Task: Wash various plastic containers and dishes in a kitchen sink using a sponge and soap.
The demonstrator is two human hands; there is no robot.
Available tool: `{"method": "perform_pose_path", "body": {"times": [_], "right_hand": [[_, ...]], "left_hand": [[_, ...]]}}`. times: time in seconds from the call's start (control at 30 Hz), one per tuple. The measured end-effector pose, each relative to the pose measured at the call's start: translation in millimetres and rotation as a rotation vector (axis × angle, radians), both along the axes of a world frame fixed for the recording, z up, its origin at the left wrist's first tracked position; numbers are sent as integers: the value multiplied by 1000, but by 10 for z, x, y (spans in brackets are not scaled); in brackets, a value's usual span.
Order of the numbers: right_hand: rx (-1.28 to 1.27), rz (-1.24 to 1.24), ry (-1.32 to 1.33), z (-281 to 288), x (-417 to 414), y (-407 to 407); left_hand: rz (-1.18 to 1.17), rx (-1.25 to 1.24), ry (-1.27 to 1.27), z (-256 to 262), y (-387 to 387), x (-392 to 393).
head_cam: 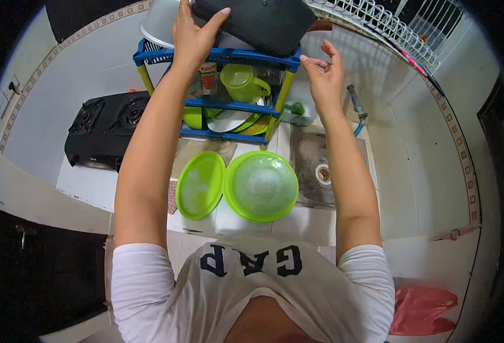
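Note:
My left hand (197,36) is raised to the top of a blue and yellow plastic dish rack (235,55), its thumb and fingers on a black rectangular container (262,23) lying there. My right hand (326,75) hovers just right of the rack's top corner, fingers apart and nothing held. A silver-coloured pot or bowl (159,25) stands on the rack's left top. Lower tiers hold a green pitcher (240,83), plates (228,121) and a green cup (193,118). Before me on the counter are a green oval lid or tray (200,185) and a round green basin (261,186).
A black gas stove (106,128) stands left of the rack. The sink (312,163) lies at the right, under my right forearm, with a tap (356,100) on the wall behind it. A white wire rack (380,30) hangs at the upper right.

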State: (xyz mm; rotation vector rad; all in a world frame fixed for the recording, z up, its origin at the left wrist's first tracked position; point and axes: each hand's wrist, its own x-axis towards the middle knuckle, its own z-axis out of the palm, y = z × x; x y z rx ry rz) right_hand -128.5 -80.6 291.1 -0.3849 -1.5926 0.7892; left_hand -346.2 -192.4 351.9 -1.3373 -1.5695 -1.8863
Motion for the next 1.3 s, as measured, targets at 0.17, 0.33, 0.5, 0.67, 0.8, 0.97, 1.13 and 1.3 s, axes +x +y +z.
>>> {"method": "perform_pose_path", "body": {"times": [0.17,0.33,0.5,0.67,0.8,0.97,1.13,1.3], "right_hand": [[-8,-8,-184,-525,199,-205],[-114,28,-365,-1266,477,-206],[-200,122,-378,-1224,463,-204],[-39,92,-262,-589,319,-161],[143,-15,-164,-226,124,-121],[256,-109,-150,-264,48,-129],[-18,49,-465,-1223,520,-254],[-511,302,-632,-2382,1109,-494]], "left_hand": [[15,-27,-60,-141,-137,22],[53,-63,-31,-202,-165,136],[-71,-53,-31,-408,-74,-27],[-93,-15,-117,-410,-106,54],[15,-30,-205,-364,-148,36],[38,-21,-272,-489,-290,-56],[-29,-19,-330,-1151,-815,-51],[-70,-709,-323,-2725,-1629,-49]]}}
